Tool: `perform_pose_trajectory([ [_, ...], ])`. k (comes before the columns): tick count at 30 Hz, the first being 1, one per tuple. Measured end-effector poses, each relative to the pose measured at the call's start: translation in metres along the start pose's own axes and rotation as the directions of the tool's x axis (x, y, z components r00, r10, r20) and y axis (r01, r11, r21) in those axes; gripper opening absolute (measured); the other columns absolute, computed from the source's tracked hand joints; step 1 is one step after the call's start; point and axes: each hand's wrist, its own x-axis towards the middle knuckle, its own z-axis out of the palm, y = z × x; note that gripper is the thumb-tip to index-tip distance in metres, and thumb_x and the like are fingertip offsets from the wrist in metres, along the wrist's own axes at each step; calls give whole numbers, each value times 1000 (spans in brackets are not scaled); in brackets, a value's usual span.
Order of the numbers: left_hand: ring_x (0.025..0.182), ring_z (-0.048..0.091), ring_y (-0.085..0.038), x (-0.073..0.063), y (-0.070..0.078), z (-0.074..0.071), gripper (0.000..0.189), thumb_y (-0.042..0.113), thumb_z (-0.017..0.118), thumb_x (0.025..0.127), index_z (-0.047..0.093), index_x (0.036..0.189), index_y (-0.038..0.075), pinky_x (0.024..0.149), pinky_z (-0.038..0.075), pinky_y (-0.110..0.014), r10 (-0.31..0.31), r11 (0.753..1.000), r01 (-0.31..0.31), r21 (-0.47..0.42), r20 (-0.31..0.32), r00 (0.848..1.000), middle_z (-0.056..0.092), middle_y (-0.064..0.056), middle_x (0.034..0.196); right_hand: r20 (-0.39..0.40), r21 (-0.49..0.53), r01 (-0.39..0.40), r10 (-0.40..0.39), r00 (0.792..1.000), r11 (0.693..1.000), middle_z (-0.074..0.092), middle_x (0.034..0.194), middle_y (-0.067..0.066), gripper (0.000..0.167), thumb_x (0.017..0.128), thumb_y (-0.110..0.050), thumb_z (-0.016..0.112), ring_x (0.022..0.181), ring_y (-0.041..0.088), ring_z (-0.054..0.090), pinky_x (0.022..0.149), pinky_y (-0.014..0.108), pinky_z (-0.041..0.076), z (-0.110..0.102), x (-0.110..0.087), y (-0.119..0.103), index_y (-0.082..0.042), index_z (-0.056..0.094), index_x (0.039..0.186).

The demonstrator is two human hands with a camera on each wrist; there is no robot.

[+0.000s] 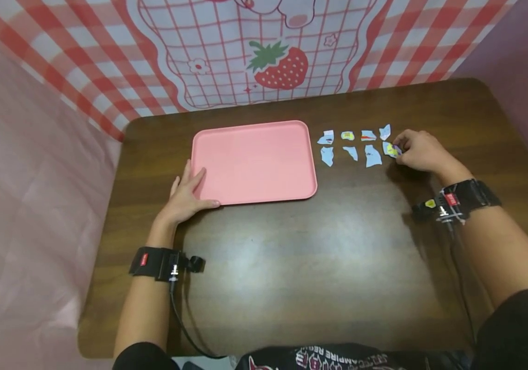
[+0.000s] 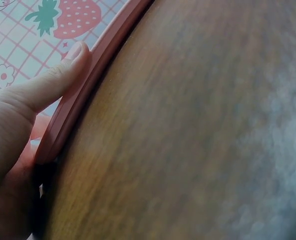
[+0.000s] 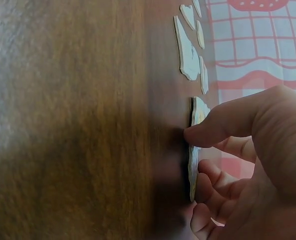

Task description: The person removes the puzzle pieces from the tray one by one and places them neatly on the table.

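At the pink tray's (image 1: 254, 163) near-left corner, my left hand (image 1: 184, 198) rests with fingers spread over the left rim. Its thumb (image 2: 58, 77) lies straight along the near side in the left wrist view. My right hand (image 1: 422, 150) pinches a jagged flat piece (image 1: 390, 149), light blue with yellow and purple print, at the right end of two short rows. The thumb is on the piece's near edge in the right wrist view, where the piece (image 3: 193, 160) stays low over the table; the curled fingertips are partly behind it.
Several other jagged pieces lie right of the tray, among them a plain blue one (image 1: 372, 156), a yellow-marked one (image 1: 347, 135) and a red-striped one (image 1: 368, 135). They sit on a brown wooden table (image 1: 291, 267). A strawberry-print cloth (image 1: 217, 56) hangs along the far edge.
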Motion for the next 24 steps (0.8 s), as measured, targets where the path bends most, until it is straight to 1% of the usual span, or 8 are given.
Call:
perform_pose_trajectory([
  [5,153,-13,-31,0,0,-1,112,47,84,79,17,162,13,119,-10,-55,-9,1000,9,-6,3,1000,-20,-2,167,16,1,-20,20,1000,1000,64,99,33,39,77,-2,69,92,45,60,74,48,42,-1,1,1,9,60,113],
  [12,153,-10,-30,2,0,2,111,47,83,80,17,162,11,119,-11,-53,0,1000,0,2,8,1000,-20,-4,167,29,18,-47,46,999,999,62,105,36,40,78,-3,69,97,47,59,81,54,41,-1,-1,2,10,59,115],
  [15,153,-10,-30,2,0,3,111,48,83,81,16,162,12,119,-11,-53,-1,1000,1,6,12,1000,-21,-3,167,39,19,-57,57,998,998,62,106,36,41,80,-4,69,97,48,59,80,54,42,-1,-1,3,10,58,117],
  [24,153,-13,-31,1,2,1,112,44,85,80,16,162,12,119,-11,-53,-15,1000,15,-4,3,1000,-22,-4,166,44,30,-45,43,998,999,61,108,34,41,86,-7,67,98,45,57,79,52,42,-3,-1,4,9,59,123],
])
